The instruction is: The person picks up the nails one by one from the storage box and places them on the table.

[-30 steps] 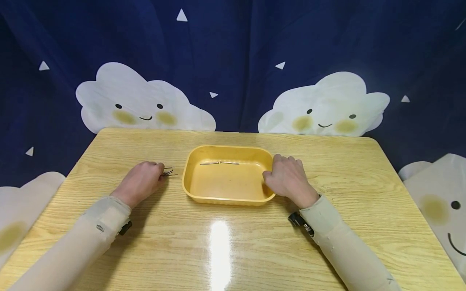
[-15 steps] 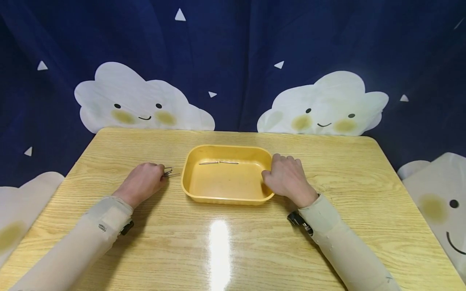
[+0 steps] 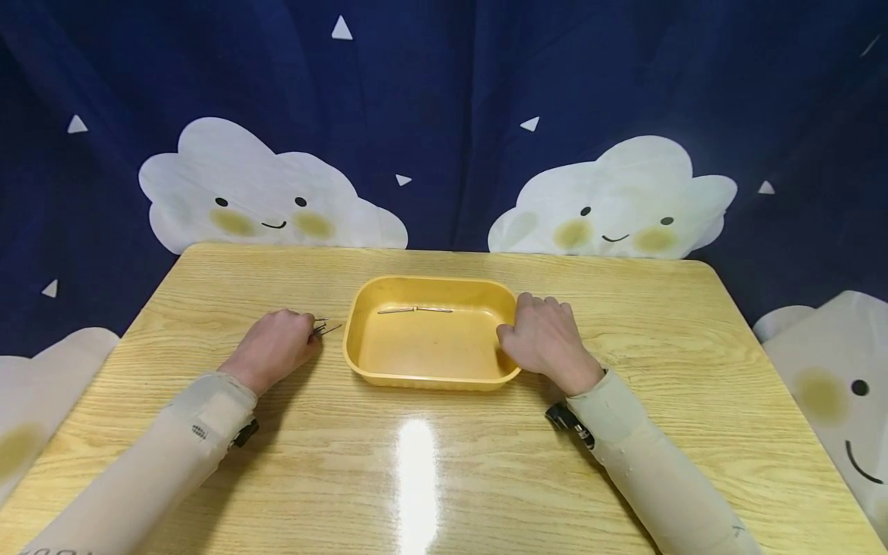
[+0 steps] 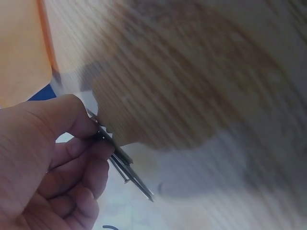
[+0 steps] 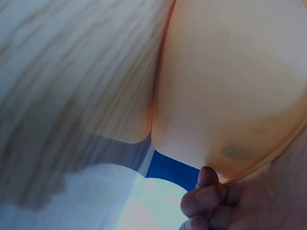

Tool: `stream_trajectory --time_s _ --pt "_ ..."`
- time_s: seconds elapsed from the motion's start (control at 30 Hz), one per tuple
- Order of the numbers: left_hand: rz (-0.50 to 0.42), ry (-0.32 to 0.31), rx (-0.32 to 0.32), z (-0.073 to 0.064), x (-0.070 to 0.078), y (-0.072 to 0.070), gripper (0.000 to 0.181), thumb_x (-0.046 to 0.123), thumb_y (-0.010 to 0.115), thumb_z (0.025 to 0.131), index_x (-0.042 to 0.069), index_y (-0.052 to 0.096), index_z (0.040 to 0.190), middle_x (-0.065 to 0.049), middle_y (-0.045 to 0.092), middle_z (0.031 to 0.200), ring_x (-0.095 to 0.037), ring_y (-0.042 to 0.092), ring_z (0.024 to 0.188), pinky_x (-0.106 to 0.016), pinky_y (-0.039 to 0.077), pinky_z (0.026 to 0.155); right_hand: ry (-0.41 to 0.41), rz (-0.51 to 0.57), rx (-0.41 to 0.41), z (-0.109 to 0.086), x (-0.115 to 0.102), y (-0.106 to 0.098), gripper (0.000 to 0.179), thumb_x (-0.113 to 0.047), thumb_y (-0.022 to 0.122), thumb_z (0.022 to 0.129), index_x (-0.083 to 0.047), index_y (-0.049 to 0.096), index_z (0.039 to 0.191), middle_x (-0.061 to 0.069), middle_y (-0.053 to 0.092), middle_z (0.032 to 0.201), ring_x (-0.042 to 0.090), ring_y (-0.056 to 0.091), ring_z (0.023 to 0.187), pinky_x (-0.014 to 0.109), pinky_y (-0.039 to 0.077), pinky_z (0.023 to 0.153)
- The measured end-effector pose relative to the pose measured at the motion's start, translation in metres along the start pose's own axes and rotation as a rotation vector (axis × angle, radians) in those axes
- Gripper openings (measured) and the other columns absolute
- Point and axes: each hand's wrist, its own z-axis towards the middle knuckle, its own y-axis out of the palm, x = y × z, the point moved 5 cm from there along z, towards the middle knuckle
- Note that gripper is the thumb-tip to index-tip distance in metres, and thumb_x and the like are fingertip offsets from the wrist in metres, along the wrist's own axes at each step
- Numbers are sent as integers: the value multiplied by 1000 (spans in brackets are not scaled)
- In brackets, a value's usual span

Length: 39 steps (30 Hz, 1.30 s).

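Note:
My left hand (image 3: 274, 348) is left of the yellow tray (image 3: 433, 381), low over the table, and pinches several thin metal nails (image 4: 125, 170) between thumb and fingers. In the left wrist view their ends stick out past the fingertips at slightly different angles; the middles are hidden in the grip. At the tray's right end, my right hand (image 3: 548, 339) grips the rim, thumb on the inner side. The right wrist view shows its curled fingers (image 5: 204, 199) by the tray's wall (image 5: 192, 96). Inside the tray, two thin metal nails (image 3: 433, 310) lie end to end along the far side.
The wood-grain table (image 3: 333, 462) has rounded far corners and a bright light reflection (image 3: 418, 486) in front of the tray. A dark blue curtain (image 3: 444, 92) with smiling white clouds hangs behind it. Both forearms in pale sleeves (image 3: 166, 455) reach in from the front.
One nail sticking out of my left hand has swung so that its end points more away from me. The right hand keeps its grip and the tray stays in place.

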Motion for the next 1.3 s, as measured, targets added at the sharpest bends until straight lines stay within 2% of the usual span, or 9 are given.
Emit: stream_trajectory --time_s 0.33,0.93,1.3 --pt "6 -14 -15 1 0 -1 17 6 64 86 7 56 70 -5 54 60 -19 48 55 -37 47 49 -2 2 4 0 1 0 29 -32 49 92 -4 54 89 12 55 78 33 52 73 40 36 68" --pt "26 -31 -14 -3 -1 -8 25 12 72 90 8 57 70 -4 58 62 -19 51 55 -39 49 51 -1 3 4 -1 0 0 31 -33 50 93 -3 55 92 13 57 80 34 53 77 42 38 70" --pt "41 -20 -2 -3 4 -19 28 16 76 91 7 58 71 -5 59 63 -20 53 54 -41 49 51 -8 10 5 -2 1 -1 29 -33 50 92 -4 55 89 12 56 79 33 52 75 41 37 69"
